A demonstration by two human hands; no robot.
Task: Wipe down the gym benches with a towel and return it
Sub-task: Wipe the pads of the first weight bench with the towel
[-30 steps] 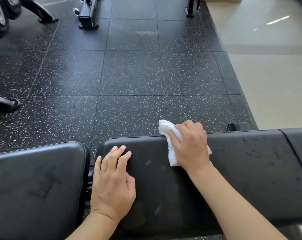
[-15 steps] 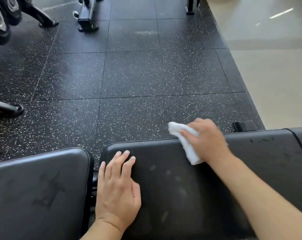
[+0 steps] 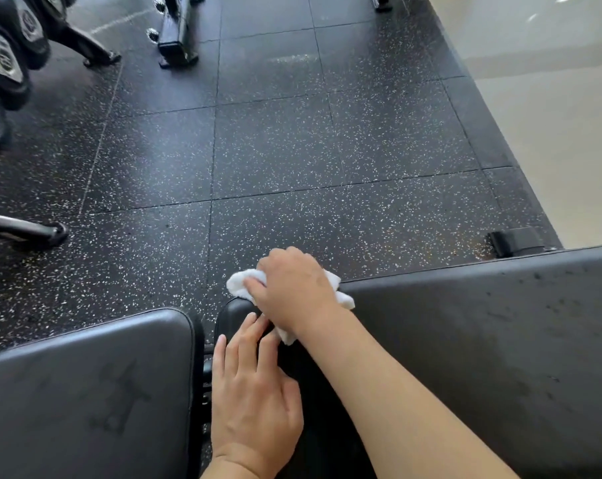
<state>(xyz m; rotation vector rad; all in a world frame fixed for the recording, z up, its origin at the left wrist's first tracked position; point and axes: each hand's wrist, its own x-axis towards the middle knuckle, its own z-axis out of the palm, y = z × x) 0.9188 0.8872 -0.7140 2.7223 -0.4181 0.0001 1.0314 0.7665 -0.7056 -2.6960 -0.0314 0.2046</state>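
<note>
A white towel (image 3: pixel 341 294) is seen against the black bench (image 3: pixel 482 340), whose pad is dotted with darker specks toward the right; the second bench pad (image 3: pixel 85 385) is black too, with dull smudges; the floor mat (image 3: pixel 275 150) is black flecked with white; beige flooring (image 3: pixel 562 115) is seen at right; dumbbells (image 3: pixel 2 63) are black with grey faces.

Dumbbells (image 3: pixel 2 63) are racked at the far left above black speckled rubber flooring (image 3: pixel 275 150). A black machine base (image 3: pixel 177 36) is seen beyond. Pale smooth floor (image 3: pixel 552 115) is laid along the right.
</note>
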